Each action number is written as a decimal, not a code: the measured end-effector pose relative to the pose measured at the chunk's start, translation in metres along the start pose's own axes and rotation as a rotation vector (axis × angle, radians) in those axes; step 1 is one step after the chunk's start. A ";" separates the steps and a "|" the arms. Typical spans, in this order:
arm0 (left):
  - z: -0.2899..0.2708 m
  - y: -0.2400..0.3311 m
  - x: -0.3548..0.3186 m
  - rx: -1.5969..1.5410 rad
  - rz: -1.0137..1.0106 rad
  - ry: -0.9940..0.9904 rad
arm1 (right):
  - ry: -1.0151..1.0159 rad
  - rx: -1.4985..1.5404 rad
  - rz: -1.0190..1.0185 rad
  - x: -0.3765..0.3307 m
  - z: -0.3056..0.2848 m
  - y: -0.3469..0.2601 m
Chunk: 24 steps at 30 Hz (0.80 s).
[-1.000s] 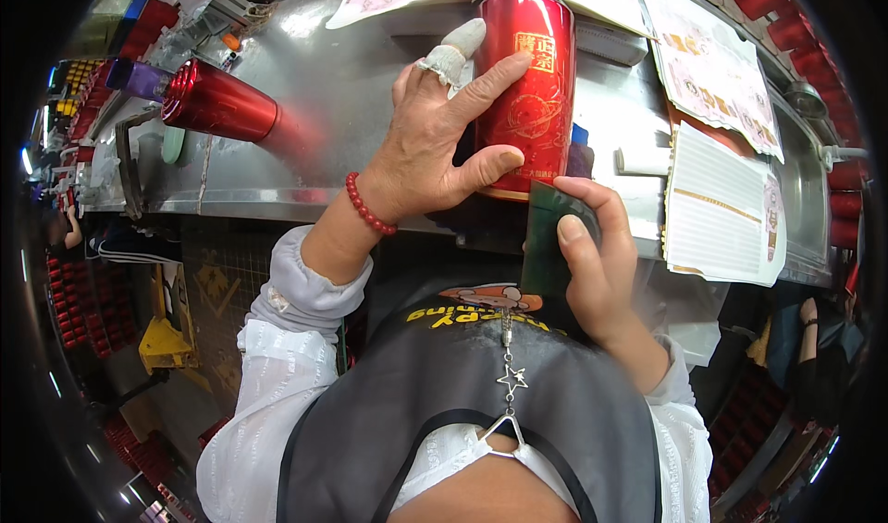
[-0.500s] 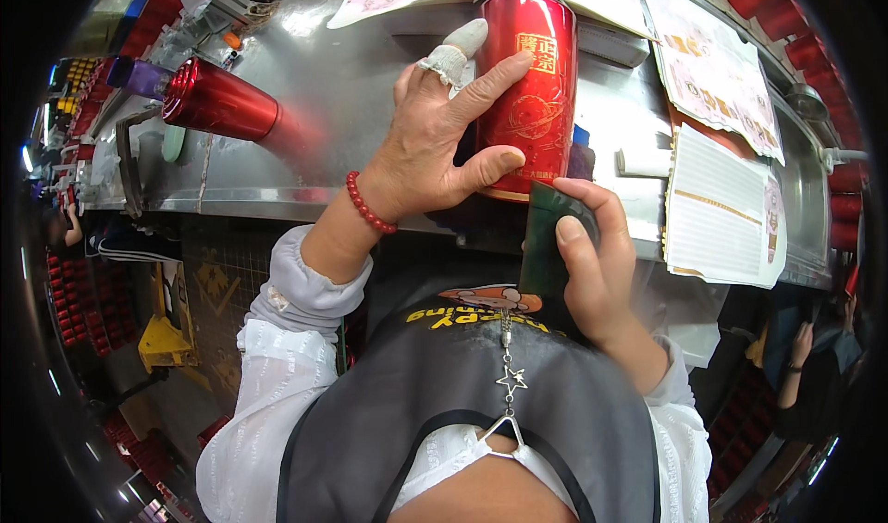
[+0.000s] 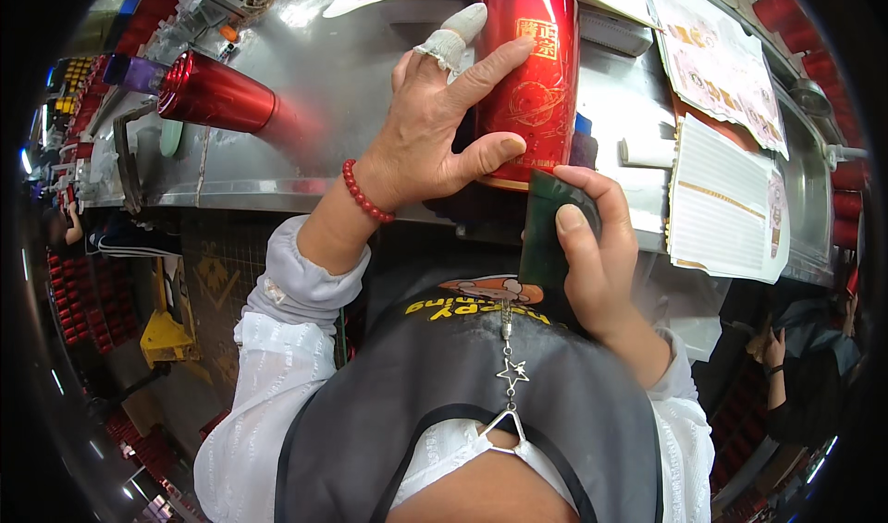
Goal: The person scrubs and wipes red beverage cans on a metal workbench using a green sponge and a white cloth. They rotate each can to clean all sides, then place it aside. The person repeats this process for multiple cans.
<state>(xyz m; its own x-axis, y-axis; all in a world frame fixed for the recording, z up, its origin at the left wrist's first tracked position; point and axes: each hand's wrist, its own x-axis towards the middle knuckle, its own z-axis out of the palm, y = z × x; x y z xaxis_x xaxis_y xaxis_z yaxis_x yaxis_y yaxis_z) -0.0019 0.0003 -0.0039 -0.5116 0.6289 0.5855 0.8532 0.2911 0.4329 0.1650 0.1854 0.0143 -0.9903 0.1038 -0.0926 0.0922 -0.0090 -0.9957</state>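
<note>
A red bottle (image 3: 532, 88) is placed on the metal table (image 3: 361, 70) near its front edge, with its base toward the person and its capped end pointing away. The bottle is touched by the left hand (image 3: 430, 130): its index finger and thumb are laid on the printed face, the palm is kept beside the left flank, and the hand is not closed around it. One finger is covered by a pale sleeve (image 3: 450, 42), held just beside the bottle's left edge. A green plate (image 3: 546, 227) is pinched between thumb and forefinger by the right hand (image 3: 597, 255), and its top edge is held right at the bottle's base; whether the two meet cannot be told.

Part of the printed face is hidden by the left index finger and thumb. To the right, a dark blue item (image 3: 583, 139) is partly hidden by the bottle, and a white roll (image 3: 647, 152) is set between it and a stack of striped sheets (image 3: 721, 213). Printed papers (image 3: 712, 61) are spread farther back. Well apart on the left, a second red bottle (image 3: 217, 95) is seen, with a purple object (image 3: 137, 72) beyond it.
</note>
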 end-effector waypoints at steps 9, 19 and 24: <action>0.000 0.000 0.000 -0.007 -0.008 -0.008 | 0.016 0.048 0.007 0.001 0.002 0.000; -0.006 0.002 0.002 0.032 0.024 -0.050 | -0.003 0.015 0.025 0.000 0.000 -0.003; -0.006 0.003 0.002 0.035 0.013 -0.053 | 0.019 -0.025 -0.024 0.000 -0.002 0.001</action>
<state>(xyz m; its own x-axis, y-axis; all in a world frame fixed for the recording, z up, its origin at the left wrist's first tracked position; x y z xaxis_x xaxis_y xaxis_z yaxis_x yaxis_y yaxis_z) -0.0013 -0.0020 0.0030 -0.4953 0.6700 0.5530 0.8631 0.3071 0.4009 0.1654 0.1876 0.0129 -0.9901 0.1224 -0.0681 0.0708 0.0183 -0.9973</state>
